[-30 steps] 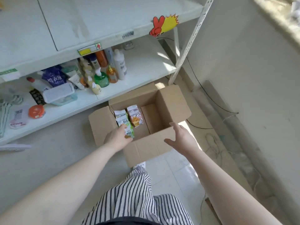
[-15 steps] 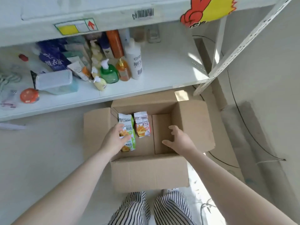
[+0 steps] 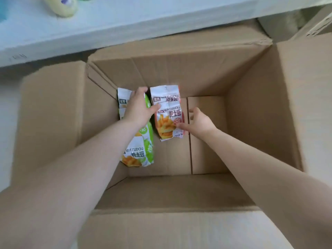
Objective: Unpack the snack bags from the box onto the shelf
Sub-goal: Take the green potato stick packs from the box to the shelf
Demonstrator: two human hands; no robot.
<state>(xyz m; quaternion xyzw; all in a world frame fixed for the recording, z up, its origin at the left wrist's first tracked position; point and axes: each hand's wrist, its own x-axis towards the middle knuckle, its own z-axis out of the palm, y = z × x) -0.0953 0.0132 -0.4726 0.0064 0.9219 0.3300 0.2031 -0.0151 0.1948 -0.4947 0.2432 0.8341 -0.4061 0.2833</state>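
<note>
Snack bags lie at the bottom of the box (image 3: 251, 105), in two small stacks side by side: green bags (image 3: 142, 151) and red bags (image 3: 168, 119). Slippery bags could slide off a stack if only the top one is gripped. The left hand (image 3: 139, 108) rests on the green bags, fingers lightly bent. The right hand (image 3: 197, 123) touches the red stack's edge with loose fingers, not yet gripping. The shelf (image 3: 125, 24) waits just behind.
</note>
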